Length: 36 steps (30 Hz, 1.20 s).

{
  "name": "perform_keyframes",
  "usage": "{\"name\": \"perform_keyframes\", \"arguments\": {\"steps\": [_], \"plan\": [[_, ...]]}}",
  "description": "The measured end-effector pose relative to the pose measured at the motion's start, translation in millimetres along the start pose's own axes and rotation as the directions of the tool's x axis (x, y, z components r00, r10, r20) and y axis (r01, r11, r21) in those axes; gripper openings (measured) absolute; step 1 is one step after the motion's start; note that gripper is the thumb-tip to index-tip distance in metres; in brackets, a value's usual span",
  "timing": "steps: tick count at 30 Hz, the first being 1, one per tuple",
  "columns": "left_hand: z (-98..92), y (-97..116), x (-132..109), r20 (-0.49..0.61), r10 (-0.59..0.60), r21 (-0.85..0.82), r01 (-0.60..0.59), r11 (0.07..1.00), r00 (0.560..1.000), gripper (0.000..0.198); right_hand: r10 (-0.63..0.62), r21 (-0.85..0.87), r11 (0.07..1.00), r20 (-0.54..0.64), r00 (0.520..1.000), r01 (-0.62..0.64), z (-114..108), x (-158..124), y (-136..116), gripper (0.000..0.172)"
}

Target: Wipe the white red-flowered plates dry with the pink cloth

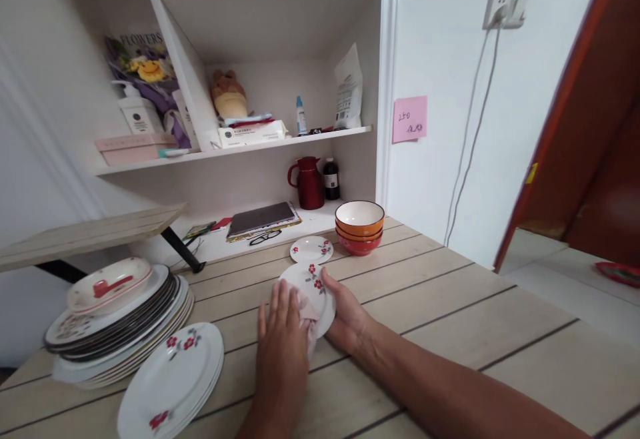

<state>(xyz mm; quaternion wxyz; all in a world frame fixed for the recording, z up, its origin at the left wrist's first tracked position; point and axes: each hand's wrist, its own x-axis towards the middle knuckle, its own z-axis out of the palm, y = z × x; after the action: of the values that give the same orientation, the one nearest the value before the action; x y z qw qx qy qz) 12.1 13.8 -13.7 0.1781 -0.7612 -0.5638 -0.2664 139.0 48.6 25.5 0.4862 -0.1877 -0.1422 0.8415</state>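
Over the middle of the table, a small white plate (323, 295) with red flowers is held up, tilted. My right hand (347, 315) grips it by its right edge, thumb on the face and fingers behind. Pressed to the plate's left side is my left hand (284, 332), closed on a pale pink cloth (307, 309) that it partly covers. Just beyond lies another small flowered plate (311, 249) on the table. To the left, larger white flowered plates (175, 365) are stacked near the table's front edge.
A tall pile of plates (115, 332) with an oval dish (111, 285) on top stands at left, beside a raised wooden shelf (95, 232). Stacked bowls (359, 227) stand at the back right. Behind are a laptop (263, 217), glasses (265, 237) and a red jug (309, 184).
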Motion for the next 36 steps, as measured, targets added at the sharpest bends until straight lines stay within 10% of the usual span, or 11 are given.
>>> {"name": "perform_keyframes", "arguments": {"steps": [5,11,16,20,25,31,36], "plan": [[-0.4,4.6,1.6,0.031,0.17,-0.158,-0.163,0.974,0.985,0.06,0.086,-0.095,0.992,-0.022,0.996,-0.088,0.9,-3.0,8.0,0.048],[-14.4,-2.2,14.7,-0.045,-0.244,-0.027,0.243,0.97,0.969,0.054,0.049,-0.177,0.983,-0.017,0.999,-0.051,10.2,-10.4,22.6,0.042],[-10.8,-8.7,13.7,-0.109,-0.286,-0.04,0.283,0.958,0.952,0.059,0.107,-0.043,0.994,0.066,0.992,-0.104,5.3,-4.6,17.1,0.052],[-6.3,-16.9,10.0,-0.21,-0.207,-0.154,0.177,0.972,0.956,0.065,0.117,0.023,0.993,0.079,0.99,-0.12,2.2,0.6,10.9,0.056],[-2.6,-24.4,6.4,-0.223,0.1,-0.227,-0.152,0.962,0.97,0.026,0.144,0.072,0.986,0.044,0.989,-0.147,1.2,1.5,3.8,0.057],[-10.7,-17.6,9.6,-0.261,0.346,-0.136,-0.389,0.911,0.901,0.033,0.238,-0.002,0.971,0.048,0.97,-0.238,1.5,-1.9,4.2,0.062],[-19.4,-12.1,15.6,-0.231,0.229,0.08,-0.216,0.973,0.946,0.041,0.158,-0.044,0.987,0.021,0.987,-0.157,9.9,-7.9,18.0,0.055]]}}
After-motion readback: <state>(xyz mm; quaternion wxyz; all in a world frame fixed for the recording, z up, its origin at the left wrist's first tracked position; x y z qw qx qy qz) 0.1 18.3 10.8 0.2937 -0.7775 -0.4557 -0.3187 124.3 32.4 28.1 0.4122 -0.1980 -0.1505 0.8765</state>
